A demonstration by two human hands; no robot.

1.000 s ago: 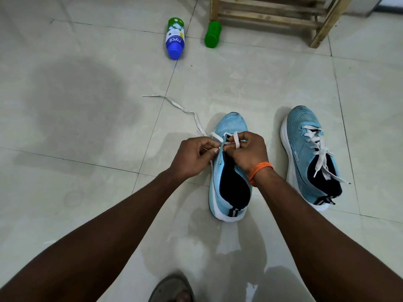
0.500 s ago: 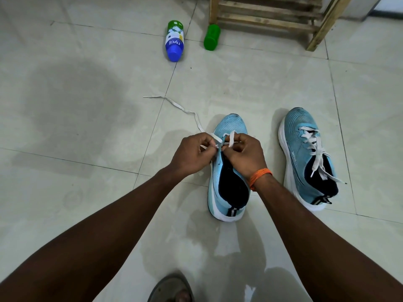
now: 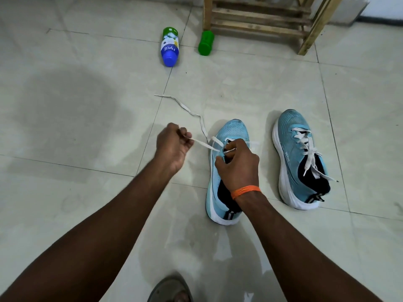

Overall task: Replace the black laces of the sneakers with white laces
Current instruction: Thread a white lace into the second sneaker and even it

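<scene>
white lace (image 3: 205,145) stretches from my left hand (image 3: 172,147), pinching it over open floor (image 3: 87,149), to the pale blue sneaker (image 3: 232,131) where my right hand (image 3: 237,164) pinches it at the eyelets, the laced sneaker (image 3: 291,127) beside it, and a blue-capped bottle (image 3: 169,47) and a green bottle (image 3: 206,42) lying shut near the wooden rack (image 3: 261,29).

The sneakers (image 3: 234,131) are pale blue, laces (image 3: 196,115) white, wristband (image 3: 245,191) orange, bottle (image 3: 206,43) green.
</scene>
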